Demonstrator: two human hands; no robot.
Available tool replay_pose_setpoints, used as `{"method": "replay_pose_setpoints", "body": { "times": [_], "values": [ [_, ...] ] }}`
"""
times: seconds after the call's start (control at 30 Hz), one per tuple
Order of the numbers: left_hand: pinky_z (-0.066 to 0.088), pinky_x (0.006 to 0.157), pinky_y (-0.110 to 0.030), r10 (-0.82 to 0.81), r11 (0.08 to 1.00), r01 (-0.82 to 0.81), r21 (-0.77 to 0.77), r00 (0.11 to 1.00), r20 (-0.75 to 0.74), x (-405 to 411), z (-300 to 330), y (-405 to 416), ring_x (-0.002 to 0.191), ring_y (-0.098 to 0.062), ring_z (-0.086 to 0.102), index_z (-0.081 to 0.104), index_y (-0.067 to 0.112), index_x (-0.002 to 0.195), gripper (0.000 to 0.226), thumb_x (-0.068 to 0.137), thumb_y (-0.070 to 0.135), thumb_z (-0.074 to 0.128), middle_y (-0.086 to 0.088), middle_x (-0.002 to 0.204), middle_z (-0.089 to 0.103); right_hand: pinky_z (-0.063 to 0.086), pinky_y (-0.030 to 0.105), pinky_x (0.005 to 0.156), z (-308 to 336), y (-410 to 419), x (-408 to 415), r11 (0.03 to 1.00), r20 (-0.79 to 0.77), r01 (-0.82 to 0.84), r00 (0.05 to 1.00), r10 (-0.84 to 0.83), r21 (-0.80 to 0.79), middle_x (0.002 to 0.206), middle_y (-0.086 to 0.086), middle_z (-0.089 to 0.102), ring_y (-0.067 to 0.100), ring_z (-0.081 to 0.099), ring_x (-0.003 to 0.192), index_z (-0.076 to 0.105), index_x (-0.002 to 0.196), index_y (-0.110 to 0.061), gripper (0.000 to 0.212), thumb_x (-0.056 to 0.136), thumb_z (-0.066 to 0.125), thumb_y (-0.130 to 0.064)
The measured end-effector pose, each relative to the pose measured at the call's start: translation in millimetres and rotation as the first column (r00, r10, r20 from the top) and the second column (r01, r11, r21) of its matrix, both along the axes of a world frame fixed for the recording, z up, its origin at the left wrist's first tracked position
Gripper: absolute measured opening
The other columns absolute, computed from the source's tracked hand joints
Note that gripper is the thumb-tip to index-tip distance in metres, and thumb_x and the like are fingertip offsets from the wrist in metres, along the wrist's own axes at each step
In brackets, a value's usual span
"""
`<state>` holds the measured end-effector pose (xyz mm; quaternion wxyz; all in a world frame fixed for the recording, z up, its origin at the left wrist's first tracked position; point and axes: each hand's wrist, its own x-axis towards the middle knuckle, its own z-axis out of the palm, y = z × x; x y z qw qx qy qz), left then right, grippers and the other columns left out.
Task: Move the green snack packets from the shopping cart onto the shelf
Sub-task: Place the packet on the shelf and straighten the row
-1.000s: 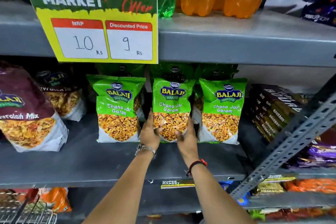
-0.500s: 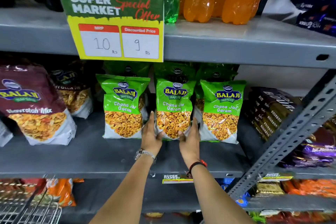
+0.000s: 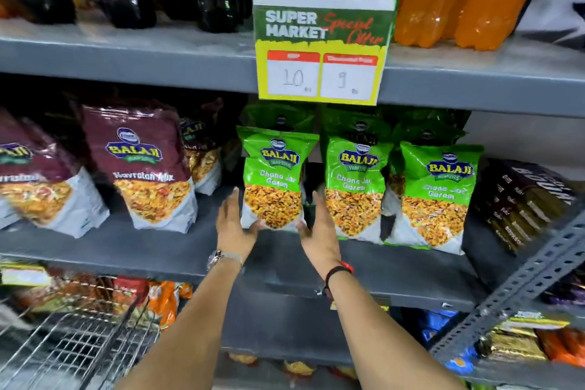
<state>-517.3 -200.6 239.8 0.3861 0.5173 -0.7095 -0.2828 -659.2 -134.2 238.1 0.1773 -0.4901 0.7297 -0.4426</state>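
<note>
At lower left of the frame the wire cart [image 3: 72, 345] waits below the shelf [image 3: 158, 250], where maroon packets [image 3: 139, 168] fill the left of the middle tier. At centre, the left hand [image 3: 232, 225] and right hand [image 3: 319, 231] flank the base of a green packet [image 3: 273, 180] standing upright on the shelf, fingers straight and held together, palms touching or just beside its lower edges. Two more green packets [image 3: 437, 196] stand to its right under the price sign [image 3: 323, 51]; squaring this one likely calls for even, light pressure from both palms, so it stays upright and clear of its neighbour.
</note>
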Motion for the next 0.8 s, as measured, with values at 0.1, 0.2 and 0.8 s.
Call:
{"method": "replay_pose_setpoints", "body": {
  "times": [0.1, 0.2, 0.8],
  "values": [
    [0.026, 0.110, -0.037, -0.071, 0.990, 0.071, 0.123, 0.997, -0.008, -1.6, -1.5, -24.4, 0.138, -0.032, 0.023, 0.013, 0.011, 0.142, 0.087, 0.076, 0.009, 0.069, -0.022, 0.148, 0.024, 0.027, 0.036, 0.111, -1.7, -18.9, 1.8, 0.995, 0.002, -0.046, 0.999, 0.046, 0.094, 0.155, 0.010, 0.017, 0.026, 0.021, 0.141, 0.006, 0.143, -0.013, 0.079, 0.085, 0.059, -0.019],
    [0.035, 0.103, -0.036, -0.173, 0.961, 0.191, 0.201, 0.980, -0.101, -8.1, -9.5, -41.1, 0.129, -0.031, 0.040, 0.010, 0.020, 0.144, 0.089, 0.076, 0.007, 0.068, -0.016, 0.142, 0.039, 0.030, 0.043, 0.109, -5.9, -31.4, 3.3, 0.989, 0.041, -0.098, 0.995, 0.094, 0.114, 0.154, 0.011, 0.020, 0.031, 0.029, 0.138, 0.004, 0.144, -0.014, 0.079, 0.086, 0.057, -0.025],
    [0.038, 0.094, -0.031, -0.136, 0.982, 0.134, 0.132, 0.991, 0.004, -6.2, -20.7, -57.7, 0.115, -0.034, 0.048, 0.026, 0.016, 0.140, 0.069, 0.081, 0.010, 0.062, -0.022, 0.120, 0.052, 0.038, 0.048, 0.101, -15.3, -47.8, 10.6, 0.994, 0.013, -0.025, 1.000, 0.024, 0.107, 0.147, 0.017, 0.033, 0.034, 0.036, 0.132, 0.011, 0.142, -0.013, 0.067, 0.089, 0.051, -0.023]
  ]
}}
